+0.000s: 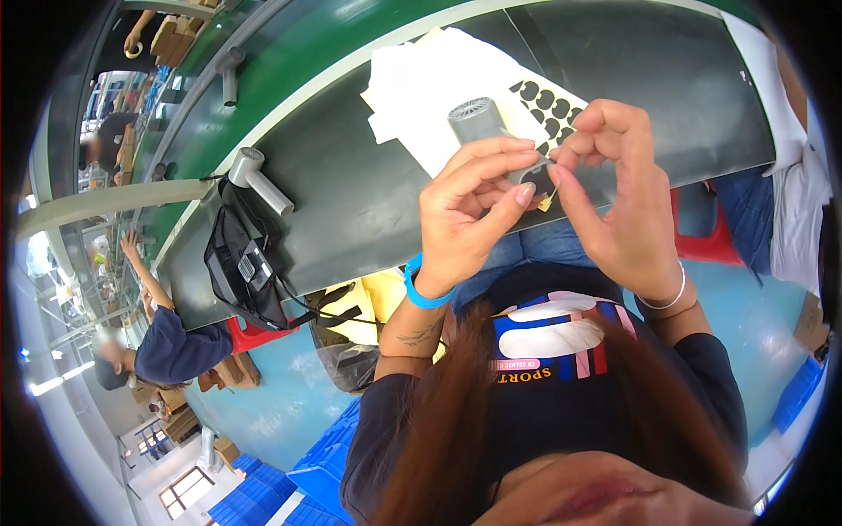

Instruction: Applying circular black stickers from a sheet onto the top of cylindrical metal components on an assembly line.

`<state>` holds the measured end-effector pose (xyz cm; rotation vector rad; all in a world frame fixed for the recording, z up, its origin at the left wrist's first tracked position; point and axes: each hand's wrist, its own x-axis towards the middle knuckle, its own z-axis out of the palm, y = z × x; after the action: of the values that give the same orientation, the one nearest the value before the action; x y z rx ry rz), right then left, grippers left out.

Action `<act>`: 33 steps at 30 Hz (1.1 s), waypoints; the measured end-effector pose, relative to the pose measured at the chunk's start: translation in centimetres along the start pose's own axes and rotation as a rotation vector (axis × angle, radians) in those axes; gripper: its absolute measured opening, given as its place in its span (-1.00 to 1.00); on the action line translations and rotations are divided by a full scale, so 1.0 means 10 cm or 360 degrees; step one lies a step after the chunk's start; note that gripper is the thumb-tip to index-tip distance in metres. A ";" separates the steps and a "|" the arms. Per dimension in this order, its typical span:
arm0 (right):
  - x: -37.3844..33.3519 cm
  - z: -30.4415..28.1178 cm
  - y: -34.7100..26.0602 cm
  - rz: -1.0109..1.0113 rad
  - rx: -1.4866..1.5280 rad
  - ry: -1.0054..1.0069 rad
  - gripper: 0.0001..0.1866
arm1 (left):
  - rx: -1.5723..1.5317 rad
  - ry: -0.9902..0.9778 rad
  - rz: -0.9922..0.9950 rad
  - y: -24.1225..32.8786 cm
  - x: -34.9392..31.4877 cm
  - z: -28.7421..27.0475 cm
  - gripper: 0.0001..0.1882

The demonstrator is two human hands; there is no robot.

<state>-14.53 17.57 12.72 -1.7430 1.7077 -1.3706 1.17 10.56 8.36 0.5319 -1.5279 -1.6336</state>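
A grey hair dryer [474, 121], its round vented end facing up, is in my left hand [474, 206], whose fingers close around it and hide much of the body. My right hand [618, 206] pinches thumb and forefinger at the edge of a small dark piece [538, 178] against the dryer. Below the fingertips shows a small yellowish tab [545, 203]. Just beyond my hands lies a sheet of black die-cut stickers [557, 107], partly covered by white sheets [438, 74].
On the dark bench [360, 175], another grey hair dryer [260, 181] lies left, near a black bag [241, 254] with a cable. More dryers stand along the green conveyor [289, 35]. A co-worker [171, 346] reaches in from the left. A red stool [697, 232] stands at right.
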 end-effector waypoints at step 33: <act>0.27 0.61 0.26 -0.0220 -0.0220 -0.0461 -0.61 | -0.0002 0.0344 0.0089 0.05 0.01 -0.28 -0.71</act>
<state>-11.65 12.31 8.75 -2.0545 1.5786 -1.0095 3.36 8.79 8.41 0.6374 -1.3706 -1.4829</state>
